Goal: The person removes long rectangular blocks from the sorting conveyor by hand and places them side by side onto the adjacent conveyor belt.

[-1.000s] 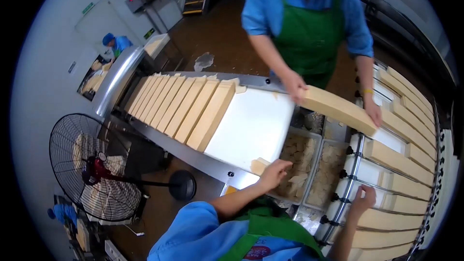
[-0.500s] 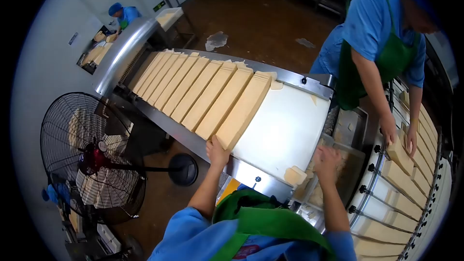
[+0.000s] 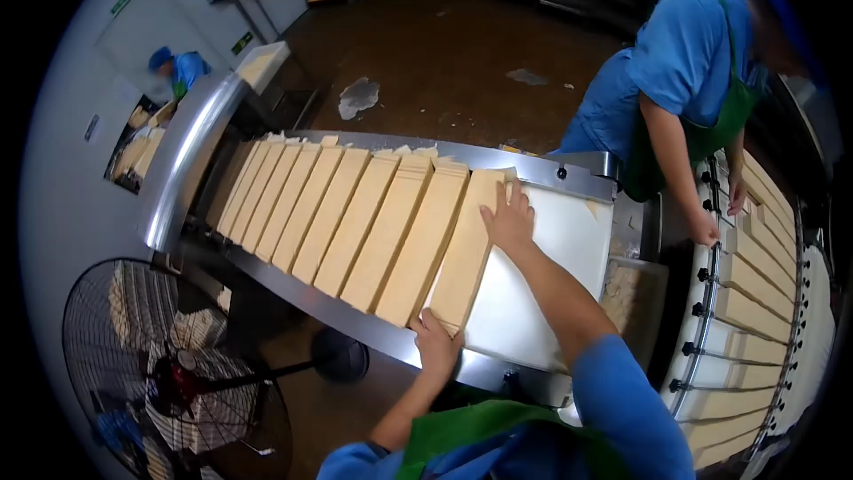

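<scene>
On the white conveyor belt (image 3: 524, 293) lies a row of long, pale yellow blocks that look like layered dough. The rightmost dough block (image 3: 469, 253) is between my two hands. My left hand (image 3: 435, 345) grips its near end, fingers curled round the corner. At the far end, my right hand (image 3: 509, 218) holds the block's right edge with the fingers somewhat spread and the thumb on top. A narrow gap separates this block from the neighbouring dough block (image 3: 426, 244) on its left.
A metal hood (image 3: 191, 160) spans the belt's far left end. A caged fan (image 3: 173, 364) stands at lower left. On the right, a co-worker (image 3: 675, 80) reaches over a second conveyor (image 3: 751, 302) carrying more blocks. A tray of scraps (image 3: 635, 302) sits between the conveyors.
My right hand has moved from above the scrap tray up and left to the block's far end. My left hand stays at the near end. The view has shifted, and the co-worker's hands have come apart.
</scene>
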`<state>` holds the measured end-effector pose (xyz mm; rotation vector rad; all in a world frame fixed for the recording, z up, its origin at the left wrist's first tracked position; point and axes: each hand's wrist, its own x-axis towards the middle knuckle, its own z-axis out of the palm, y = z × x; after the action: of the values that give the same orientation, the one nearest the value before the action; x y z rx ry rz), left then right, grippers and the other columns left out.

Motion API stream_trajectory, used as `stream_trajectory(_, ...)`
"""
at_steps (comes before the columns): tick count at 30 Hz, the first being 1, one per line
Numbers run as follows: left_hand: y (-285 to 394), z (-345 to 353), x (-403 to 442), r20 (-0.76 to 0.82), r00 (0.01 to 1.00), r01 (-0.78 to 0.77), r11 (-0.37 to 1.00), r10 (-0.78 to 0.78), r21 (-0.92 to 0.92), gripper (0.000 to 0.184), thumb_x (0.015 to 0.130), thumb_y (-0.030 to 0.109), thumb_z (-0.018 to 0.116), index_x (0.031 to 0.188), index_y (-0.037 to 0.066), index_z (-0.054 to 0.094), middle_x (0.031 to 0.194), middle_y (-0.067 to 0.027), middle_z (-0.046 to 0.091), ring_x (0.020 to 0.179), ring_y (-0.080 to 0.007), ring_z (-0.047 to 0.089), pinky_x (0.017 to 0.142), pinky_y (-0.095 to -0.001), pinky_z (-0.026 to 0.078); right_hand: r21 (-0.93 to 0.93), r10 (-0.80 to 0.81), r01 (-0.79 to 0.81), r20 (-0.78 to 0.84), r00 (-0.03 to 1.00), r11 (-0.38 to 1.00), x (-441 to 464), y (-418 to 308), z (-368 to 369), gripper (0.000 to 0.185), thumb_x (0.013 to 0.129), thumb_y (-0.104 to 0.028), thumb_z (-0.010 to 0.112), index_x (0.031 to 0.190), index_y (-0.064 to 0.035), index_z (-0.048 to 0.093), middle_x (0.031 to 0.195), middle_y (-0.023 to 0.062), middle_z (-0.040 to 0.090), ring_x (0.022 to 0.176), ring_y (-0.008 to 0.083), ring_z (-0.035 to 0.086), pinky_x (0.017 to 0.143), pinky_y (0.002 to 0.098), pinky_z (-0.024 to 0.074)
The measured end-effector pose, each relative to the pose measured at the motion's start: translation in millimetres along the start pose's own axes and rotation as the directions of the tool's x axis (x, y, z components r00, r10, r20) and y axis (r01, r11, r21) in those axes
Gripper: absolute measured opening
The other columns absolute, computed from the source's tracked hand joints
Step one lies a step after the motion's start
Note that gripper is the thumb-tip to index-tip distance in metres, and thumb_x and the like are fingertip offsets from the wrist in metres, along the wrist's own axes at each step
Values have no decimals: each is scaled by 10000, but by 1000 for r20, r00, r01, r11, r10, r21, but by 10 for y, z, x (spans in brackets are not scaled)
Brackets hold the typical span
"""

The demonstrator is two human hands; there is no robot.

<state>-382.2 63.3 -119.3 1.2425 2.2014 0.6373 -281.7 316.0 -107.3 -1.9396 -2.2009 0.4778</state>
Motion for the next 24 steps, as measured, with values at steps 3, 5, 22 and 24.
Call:
stream_trajectory(3, -20, -16, 33, 14, 1000, 5, 999, -6, 49, 927, 658, 168, 811, 1322, -81, 216, 1213, -312, 317, 1044, -494, 435, 893, -528, 411, -34, -34, 37, 93, 995, 999, 290, -194, 11, 692, 898, -555, 444, 1472, -204, 281, 1550, 186, 102, 1366, 337, 265, 1050, 434, 290)
stream_trajectory(5, -25, -21, 56, -25, 993, -108, 986, 112, 123, 925, 665, 199, 813, 1318, -94, 228, 1188, -305, 356, 1029, -486, 454, 874, -528, 420, -59, 20, -11, 144, 989, 998, 314, -361, -106, 709, 890, -575, 446, 1470, -201, 285, 1547, 194, 104, 1351, 353, 288, 1053, 431, 289)
stream_trajectory(22, 824, 278, -134, 480, 839, -322, 945, 257, 58, 800, 701, 204, 759, 1255, -100, 269, 1158, -300, 389, 1017, -464, 506, 781, -499, 500, 299, 638, -591, -88, 765, 749, -846, 1567, -873, 901, 681, -431, 711, 1331, 33, 293, 1479, 320, 85, 1245, 455, 387, 975, 466, 413)
stream_trajectory(24, 832, 449, -200, 375, 825, -462, 887, 423, 16, 783, 711, 176, 746, 1269, -91, 266, 1187, -315, 367, 1031, -476, 490, 833, -490, 485, 457, 712, -588, -161, 683, 667, -1169, 1922, -872, 852, 674, -394, 709, 1295, 19, 295, 1459, 325, 104, 1237, 473, 381, 973, 487, 409)
